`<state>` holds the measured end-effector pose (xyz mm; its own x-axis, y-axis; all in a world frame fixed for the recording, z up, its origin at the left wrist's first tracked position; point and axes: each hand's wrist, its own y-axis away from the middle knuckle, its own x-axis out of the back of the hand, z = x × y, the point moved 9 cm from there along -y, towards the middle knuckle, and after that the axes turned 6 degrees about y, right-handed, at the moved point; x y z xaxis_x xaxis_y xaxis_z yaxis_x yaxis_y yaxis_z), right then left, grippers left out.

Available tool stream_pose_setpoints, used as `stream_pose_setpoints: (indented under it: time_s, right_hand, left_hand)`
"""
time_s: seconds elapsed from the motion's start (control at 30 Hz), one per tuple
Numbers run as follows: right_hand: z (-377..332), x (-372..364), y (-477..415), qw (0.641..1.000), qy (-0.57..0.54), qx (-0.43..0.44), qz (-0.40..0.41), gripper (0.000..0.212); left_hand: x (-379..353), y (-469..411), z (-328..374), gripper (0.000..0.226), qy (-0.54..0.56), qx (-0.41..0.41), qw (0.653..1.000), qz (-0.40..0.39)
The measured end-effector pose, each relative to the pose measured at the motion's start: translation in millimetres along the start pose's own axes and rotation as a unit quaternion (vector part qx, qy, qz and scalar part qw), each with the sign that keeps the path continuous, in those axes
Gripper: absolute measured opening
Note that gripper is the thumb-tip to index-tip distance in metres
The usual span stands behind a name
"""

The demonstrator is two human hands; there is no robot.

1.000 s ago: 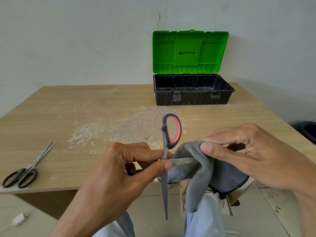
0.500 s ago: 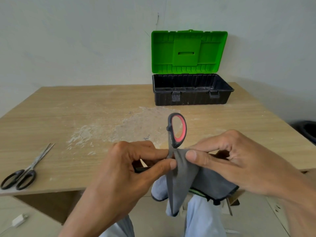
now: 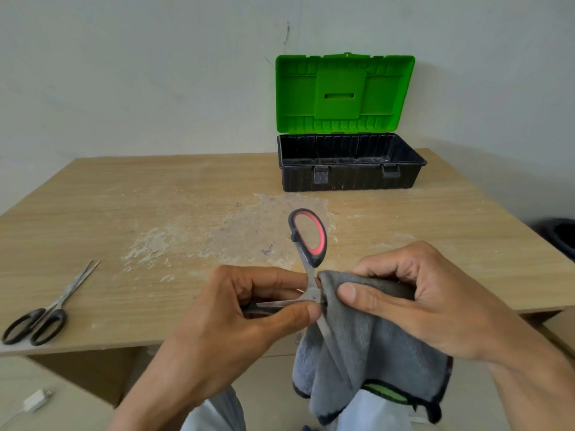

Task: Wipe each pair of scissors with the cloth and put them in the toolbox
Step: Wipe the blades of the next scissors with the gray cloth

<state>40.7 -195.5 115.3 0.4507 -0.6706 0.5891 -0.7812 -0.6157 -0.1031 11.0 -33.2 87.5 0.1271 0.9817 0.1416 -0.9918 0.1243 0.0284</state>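
My left hand (image 3: 249, 318) grips the red-and-black scissors (image 3: 308, 237) near the pivot, blades spread apart, one handle loop pointing up. My right hand (image 3: 413, 303) pinches a grey cloth (image 3: 364, 346) around one blade right at the pivot; the rest of that blade is hidden in the hanging cloth. A second pair of scissors (image 3: 46, 315), black-handled, lies shut on the table's front left. The toolbox (image 3: 351, 178), black with its green lid up, stands open at the back of the table.
The wooden table (image 3: 155, 206) has a whitish scuffed patch in its middle. Its front edge runs just under my hands. A white charger (image 3: 35, 401) lies on the floor at lower left. A dark bin (image 3: 563, 237) sits at the right edge.
My right hand slid the cloth along the blade in toward the pivot, and the cloth now hangs lower and wider. The scissors tilted slightly; the left hand kept its grip.
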Motion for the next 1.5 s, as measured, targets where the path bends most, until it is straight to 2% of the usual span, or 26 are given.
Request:
stream_pose_setpoints:
  time_s: [0.13,0.33,0.6,0.77,0.97,1.1,1.2,1.37,1.5]
  right_hand:
    - [-0.7,1.5,0.7,1.0,-0.023,0.003,-0.012,0.024]
    - [3.1,8.2,4.6,1.0,-0.023,-0.005,-0.012,0.018]
    - [2.1,4.4,4.2,1.0,-0.004,-0.002,0.029,0.017]
    - [2.6,-2.4,3.6,0.999,-0.02,-0.007,0.034,0.019]
    - [14.7,8.6,11.2,0.998,0.001,-0.045,0.032,0.016]
    - [15.5,2.1,8.0,0.997,-0.025,-0.043,0.053,0.022]
    - [15.4,0.0,7.6,0.998,-0.033,-0.043,0.038,0.025]
    - [23.0,9.8,12.3,0.994,-0.062,-0.086,0.038,0.022]
    - [14.9,-4.4,5.5,0.996,-0.068,-0.058,0.011,0.018]
  left_hand:
    - [0.5,0.4,-1.6,0.037,0.0,0.011,1.0,0.001]
    - [-0.6,3.5,1.8,0.035,0.006,0.012,1.0,0.016]
    - [-9.9,7.8,17.3,0.009,-0.005,-0.035,0.999,0.022]
    - [-9.7,8.5,15.3,0.006,-0.007,-0.022,1.0,0.006]
    - [-3.7,10.3,6.8,0.008,0.024,0.01,0.999,0.029]
    - [-7.1,6.7,11.9,0.014,0.004,-0.003,0.999,0.034]
    - [-8.2,6.9,12.1,0.013,0.011,0.003,1.0,0.02]
    - [-1.8,8.4,10.1,0.008,0.024,0.003,0.999,0.021]
    - [-12.3,6.6,10.5,0.011,-0.003,0.005,1.0,-0.003]
